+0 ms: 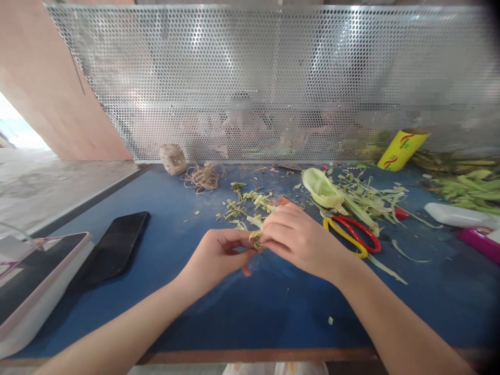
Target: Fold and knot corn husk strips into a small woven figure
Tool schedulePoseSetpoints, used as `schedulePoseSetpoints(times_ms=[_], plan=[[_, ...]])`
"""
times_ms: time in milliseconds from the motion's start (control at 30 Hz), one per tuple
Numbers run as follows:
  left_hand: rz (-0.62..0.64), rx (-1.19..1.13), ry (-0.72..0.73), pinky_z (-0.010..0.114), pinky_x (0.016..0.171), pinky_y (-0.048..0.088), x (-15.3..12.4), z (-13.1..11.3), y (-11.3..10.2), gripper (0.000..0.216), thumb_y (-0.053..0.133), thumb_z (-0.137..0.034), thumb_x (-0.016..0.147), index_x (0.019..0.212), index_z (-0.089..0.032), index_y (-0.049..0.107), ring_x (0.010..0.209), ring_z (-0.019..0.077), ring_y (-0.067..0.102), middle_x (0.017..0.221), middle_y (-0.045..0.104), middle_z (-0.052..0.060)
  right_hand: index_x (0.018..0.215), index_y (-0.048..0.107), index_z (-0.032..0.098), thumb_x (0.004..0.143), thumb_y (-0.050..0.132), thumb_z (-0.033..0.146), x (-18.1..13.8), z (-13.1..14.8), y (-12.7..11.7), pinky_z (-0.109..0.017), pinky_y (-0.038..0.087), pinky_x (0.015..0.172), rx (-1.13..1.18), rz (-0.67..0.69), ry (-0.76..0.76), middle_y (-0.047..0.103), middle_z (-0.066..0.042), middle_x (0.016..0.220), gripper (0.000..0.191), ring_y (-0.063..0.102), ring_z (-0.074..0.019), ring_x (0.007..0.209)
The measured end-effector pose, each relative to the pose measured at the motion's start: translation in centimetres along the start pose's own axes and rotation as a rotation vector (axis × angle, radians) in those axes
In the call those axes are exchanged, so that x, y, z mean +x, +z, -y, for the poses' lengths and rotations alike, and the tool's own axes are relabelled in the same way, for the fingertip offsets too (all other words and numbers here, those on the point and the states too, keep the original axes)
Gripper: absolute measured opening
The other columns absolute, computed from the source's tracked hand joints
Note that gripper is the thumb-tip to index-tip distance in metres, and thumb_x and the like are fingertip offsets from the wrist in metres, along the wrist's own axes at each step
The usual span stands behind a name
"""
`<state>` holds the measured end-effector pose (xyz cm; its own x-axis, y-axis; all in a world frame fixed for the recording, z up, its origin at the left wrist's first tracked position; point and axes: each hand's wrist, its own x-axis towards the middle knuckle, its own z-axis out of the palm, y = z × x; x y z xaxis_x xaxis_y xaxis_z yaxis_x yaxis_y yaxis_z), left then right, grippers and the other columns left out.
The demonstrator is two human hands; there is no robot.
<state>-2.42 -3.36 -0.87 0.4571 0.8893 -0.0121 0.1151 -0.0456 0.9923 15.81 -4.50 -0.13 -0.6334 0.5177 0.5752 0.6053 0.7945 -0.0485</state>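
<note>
My left hand [224, 252] and my right hand [300, 239] meet low over the middle of the blue table. Between their fingertips is a small pale green strip [255, 238] that looks like corn husk, pinched from both sides. My right fingers cover part of it. Just beyond my hands lie small twisted pale green pieces [234, 209]. To the right of my right hand rest scissors [375, 242] with one red and one yellow handle. Behind the scissors sits a larger cupped green husk [322, 188], beside a heap of shredded strips [380, 200].
On the left are a black phone [117, 245] and a pale-rimmed tray [42, 302]. Twine [203, 177] and a whitish roll [172, 159] lie far back. A yellow tube [402, 150], green leaves [469, 185] and a white bottle-like object [457, 214] are at right. A perforated metal panel [273, 78] borders the back.
</note>
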Motion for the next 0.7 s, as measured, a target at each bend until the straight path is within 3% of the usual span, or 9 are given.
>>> schedulePoseSetpoints(times_ms=[267, 500, 700], plan=[[-0.140, 0.192, 0.083, 0.021, 0.047, 0.049, -0.35, 0.45, -0.11, 0.009, 0.068, -0.018, 0.065, 0.073, -0.018, 0.072, 0.043, 0.0086, 0.054, 0.069, 0.069, 0.001, 0.078, 0.055, 0.016, 0.086, 0.046, 0.016, -0.03, 0.12, 0.29, -0.026, 0.043, 0.081, 0.237, 0.047, 0.068, 0.058, -0.004, 0.086, 0.012, 0.051, -0.0137, 0.087], [-0.155, 0.312, 0.181, 0.016, 0.044, 0.047, -0.47, 0.53, -0.23, 0.004, 0.066, -0.016, 0.066, 0.068, -0.015, 0.070, 0.041, 0.0069, 0.055, 0.063, 0.066, -0.001, 0.087, 0.050, 0.019, 0.085, 0.045, 0.012, -0.10, 0.25, 0.47, -0.029, 0.043, 0.083, 0.302, 0.018, 0.111, 0.054, -0.004, 0.091, 0.009, 0.051, -0.0143, 0.090], [-0.154, 0.198, 0.196, 0.019, 0.043, 0.051, -0.61, 0.38, 0.00, 0.008, 0.068, -0.014, 0.062, 0.070, -0.016, 0.070, 0.042, 0.0080, 0.056, 0.070, 0.068, 0.001, 0.100, 0.043, 0.023, 0.073, 0.059, 0.014, 0.07, 0.24, 0.33, -0.029, 0.043, 0.079, 0.447, -0.059, 0.282, 0.047, -0.004, 0.103, 0.033, 0.047, -0.0142, 0.088]])
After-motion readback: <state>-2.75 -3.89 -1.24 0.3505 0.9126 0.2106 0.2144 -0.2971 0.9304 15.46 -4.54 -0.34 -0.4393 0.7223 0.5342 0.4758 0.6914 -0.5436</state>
